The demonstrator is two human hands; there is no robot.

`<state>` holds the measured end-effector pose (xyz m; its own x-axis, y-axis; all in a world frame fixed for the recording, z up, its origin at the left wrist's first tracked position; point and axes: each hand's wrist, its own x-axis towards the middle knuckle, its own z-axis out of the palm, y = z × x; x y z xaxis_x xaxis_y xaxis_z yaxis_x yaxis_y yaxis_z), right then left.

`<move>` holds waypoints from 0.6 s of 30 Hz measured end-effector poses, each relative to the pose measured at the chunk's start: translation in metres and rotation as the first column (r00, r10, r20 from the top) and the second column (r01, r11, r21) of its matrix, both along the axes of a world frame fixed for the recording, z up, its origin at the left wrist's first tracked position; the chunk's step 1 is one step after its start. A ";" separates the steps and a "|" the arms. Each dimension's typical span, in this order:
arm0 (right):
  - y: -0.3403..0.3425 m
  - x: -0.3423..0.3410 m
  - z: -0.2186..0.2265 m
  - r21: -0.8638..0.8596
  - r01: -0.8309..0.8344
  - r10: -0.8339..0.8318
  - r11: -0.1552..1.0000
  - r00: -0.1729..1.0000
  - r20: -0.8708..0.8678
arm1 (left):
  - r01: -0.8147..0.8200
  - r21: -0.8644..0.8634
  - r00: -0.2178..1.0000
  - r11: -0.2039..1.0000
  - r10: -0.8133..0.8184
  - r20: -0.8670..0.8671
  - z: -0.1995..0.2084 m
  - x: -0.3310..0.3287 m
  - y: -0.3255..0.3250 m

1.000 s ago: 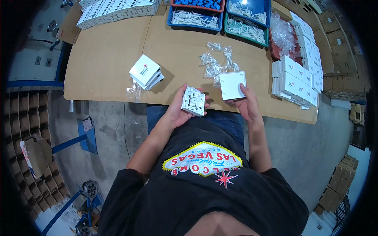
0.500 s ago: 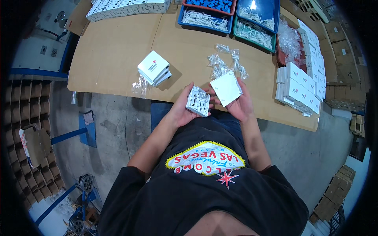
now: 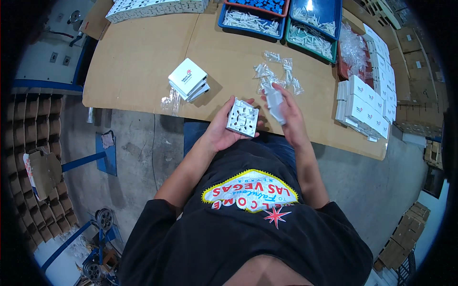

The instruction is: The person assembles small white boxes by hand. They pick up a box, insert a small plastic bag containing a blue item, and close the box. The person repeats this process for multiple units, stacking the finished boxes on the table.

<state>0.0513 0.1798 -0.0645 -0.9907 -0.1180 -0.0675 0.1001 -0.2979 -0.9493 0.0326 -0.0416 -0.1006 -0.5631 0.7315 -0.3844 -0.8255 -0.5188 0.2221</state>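
Observation:
My left hand (image 3: 223,126) is closed round a white square plastic box base (image 3: 244,117), its moulded inner side with slots and clips facing up. To the right of it, my right hand (image 3: 292,114) grips a white square cover (image 3: 275,106), tilted nearly edge-on and blurred by motion. The two parts are apart, both above the table's front edge. Farther left on the table stands a short stack of white square boxes (image 3: 188,77). Beyond my right hand lie several small clear bags of white parts (image 3: 266,75).
Trays of white plugs (image 3: 250,23) and blue pieces (image 3: 261,6) stand at the back of the cardboard-covered table (image 3: 143,57). At the right are stacked white boxes (image 3: 365,101) and a red tray with clear plastic bags (image 3: 352,50). A row of white boxes (image 3: 157,6) lines the far left.
My right hand has turned the white cover from facing up to nearly edge-on. My left hand has tilted the base so its inner side shows more fully.

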 end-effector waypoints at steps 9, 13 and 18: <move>-0.023 0.008 0.009 0.719 0.143 0.318 0.680 0.827 -0.465 | -0.086 -0.285 0.995 0.955 0.068 -0.072 0.025 0.004 0.009; -0.028 0.009 0.009 0.718 0.099 0.359 0.689 0.814 -0.456 | -0.131 -0.255 0.990 0.958 0.112 -0.087 0.015 0.005 0.009; -0.031 0.008 0.005 0.712 0.095 0.370 0.696 0.801 -0.470 | -0.117 -0.245 0.991 0.963 0.095 -0.097 0.011 0.004 0.007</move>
<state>0.0592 0.1484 -0.0597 -0.8451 -0.4075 0.3461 -0.5086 0.4135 -0.7552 0.0367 -0.0350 -0.0896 -0.6700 0.5528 -0.4955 -0.7419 -0.5218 0.4211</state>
